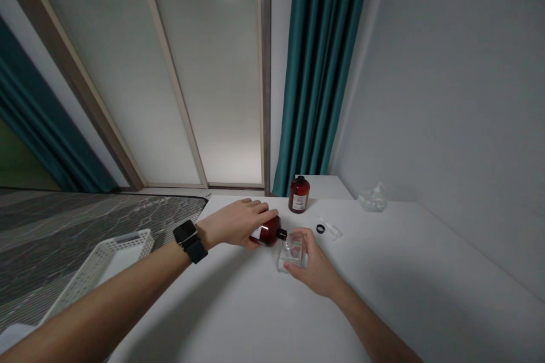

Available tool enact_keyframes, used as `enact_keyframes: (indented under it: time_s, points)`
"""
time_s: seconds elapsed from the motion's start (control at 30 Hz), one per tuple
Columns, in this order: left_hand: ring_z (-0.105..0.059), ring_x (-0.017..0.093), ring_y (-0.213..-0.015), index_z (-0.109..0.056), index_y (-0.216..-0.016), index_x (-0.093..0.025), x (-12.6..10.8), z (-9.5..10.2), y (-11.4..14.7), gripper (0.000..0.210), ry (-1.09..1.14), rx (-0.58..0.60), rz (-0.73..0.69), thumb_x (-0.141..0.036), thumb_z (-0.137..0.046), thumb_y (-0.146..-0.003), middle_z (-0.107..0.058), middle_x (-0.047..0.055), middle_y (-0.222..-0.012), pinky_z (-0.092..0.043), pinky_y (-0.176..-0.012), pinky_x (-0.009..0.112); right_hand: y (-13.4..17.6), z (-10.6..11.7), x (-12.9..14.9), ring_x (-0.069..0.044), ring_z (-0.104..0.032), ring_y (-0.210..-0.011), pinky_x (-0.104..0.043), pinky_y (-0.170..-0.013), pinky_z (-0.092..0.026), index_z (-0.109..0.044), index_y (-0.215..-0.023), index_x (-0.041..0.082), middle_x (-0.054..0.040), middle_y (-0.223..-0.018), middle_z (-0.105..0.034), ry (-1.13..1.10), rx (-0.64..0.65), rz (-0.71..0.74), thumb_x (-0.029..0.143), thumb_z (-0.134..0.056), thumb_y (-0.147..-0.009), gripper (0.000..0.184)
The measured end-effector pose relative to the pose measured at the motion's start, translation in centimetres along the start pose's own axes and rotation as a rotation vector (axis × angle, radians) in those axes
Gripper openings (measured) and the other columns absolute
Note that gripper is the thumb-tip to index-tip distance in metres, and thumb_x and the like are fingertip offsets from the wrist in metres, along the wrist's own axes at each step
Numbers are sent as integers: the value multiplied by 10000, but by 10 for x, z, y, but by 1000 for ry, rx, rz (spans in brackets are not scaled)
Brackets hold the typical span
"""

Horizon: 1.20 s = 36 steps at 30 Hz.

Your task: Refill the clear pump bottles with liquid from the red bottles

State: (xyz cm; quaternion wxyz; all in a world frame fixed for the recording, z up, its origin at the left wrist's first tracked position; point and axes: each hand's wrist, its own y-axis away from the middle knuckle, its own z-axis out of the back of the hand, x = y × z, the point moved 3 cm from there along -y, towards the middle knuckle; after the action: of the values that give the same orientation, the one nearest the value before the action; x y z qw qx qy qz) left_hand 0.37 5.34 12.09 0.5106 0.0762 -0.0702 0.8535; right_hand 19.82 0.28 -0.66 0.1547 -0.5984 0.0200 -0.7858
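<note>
My left hand [242, 222], with a black watch on its wrist, grips a dark red bottle [269, 231] with a white label. The bottle is tipped over to the right, its black neck [281, 233] at the top of a clear, square-sided container [290, 254]. Around the container's right side curl the fingers of my right hand [313, 264]. Whether liquid is flowing between the two cannot be made out. Just right of my right hand lie a small black ring-shaped cap [321, 228] and a clear plastic piece [332, 231], perhaps a pump top.
Behind my hands a second dark red bottle [299, 195] stands upright with its black cap on. A clear pump bottle [373, 198] is at the back right by the wall. At the left is a white perforated basket [100, 255], beside the white table [238, 317].
</note>
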Motion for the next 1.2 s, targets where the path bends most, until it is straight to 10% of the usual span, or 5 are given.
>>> enact_keyframes:
  time_s: [1.2]
  points:
    - [-657, 289, -956, -462, -1280, -206, 1, 0, 1, 599, -4, -9, -16, -370, -746, -779, -660, 107, -1138, -485, -850, 385, 0, 1, 5, -272, -562, -1185, -519, -1043, -431, -387, -1207, 267, -88, -1221, -566, 54, -16, 5, 201, -731, -703, 614]
